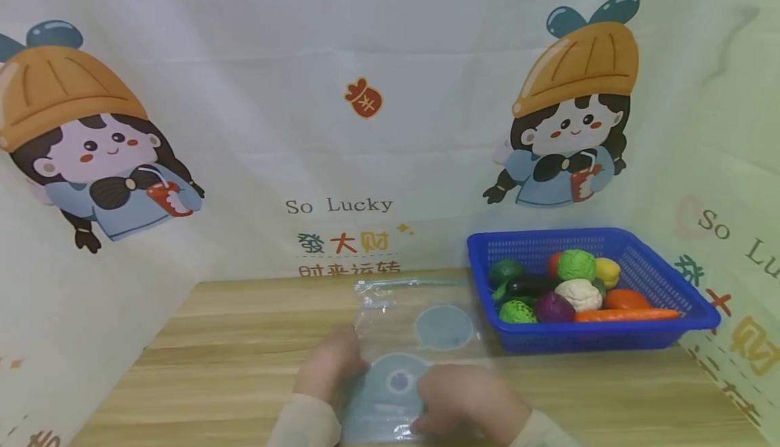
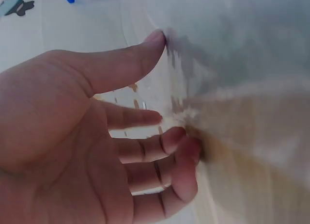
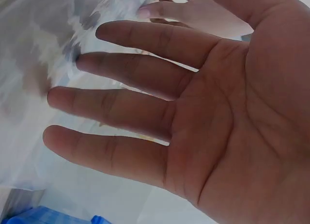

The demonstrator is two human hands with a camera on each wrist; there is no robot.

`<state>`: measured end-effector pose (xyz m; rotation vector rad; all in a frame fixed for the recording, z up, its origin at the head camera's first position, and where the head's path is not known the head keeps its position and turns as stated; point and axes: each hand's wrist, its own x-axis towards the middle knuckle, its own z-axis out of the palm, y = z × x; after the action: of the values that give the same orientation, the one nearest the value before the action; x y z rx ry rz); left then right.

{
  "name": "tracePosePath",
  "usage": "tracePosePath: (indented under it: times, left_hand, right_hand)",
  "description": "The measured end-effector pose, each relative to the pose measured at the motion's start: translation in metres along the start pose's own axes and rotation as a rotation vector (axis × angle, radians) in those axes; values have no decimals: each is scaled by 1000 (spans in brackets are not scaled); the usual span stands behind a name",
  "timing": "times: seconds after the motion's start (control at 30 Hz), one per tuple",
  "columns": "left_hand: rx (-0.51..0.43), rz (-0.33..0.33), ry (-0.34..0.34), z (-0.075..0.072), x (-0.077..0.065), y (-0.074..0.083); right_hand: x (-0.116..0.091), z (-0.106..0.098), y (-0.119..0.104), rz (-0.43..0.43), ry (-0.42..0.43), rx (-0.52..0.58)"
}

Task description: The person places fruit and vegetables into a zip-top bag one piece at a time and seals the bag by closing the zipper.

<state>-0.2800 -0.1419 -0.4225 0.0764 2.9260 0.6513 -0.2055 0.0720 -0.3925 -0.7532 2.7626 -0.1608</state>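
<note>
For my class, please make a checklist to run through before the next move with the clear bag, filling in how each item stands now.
1. Left hand at the bag's left edge: ok.
2. Right hand with fingers curled round the bag: not ok; they look straight in the right wrist view.
3. Bag's zip strip open: cannot tell; too small to judge.
4. Blue basket upright on the table: ok.
5. Carrot inside the basket: ok, along its near side.
</note>
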Motion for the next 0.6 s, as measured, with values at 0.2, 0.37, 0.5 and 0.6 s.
tracePosePath:
  times: [0.2, 0.37, 0.5, 0.6]
  left_hand:
    - [30, -24, -20, 6, 18, -28]
    - [77, 30, -45, 17, 49, -63]
    - [15, 93, 30, -19, 24, -47]
    - [-43, 185, 109, -57, -5, -28]
  right_hand:
    - [-1, -4, -8, -16, 12, -10]
    - [-8, -15, -5, -41, 27, 60]
    - [-11, -24, 0, -46, 2, 103]
    - [-11, -31, 4, -26, -5, 120]
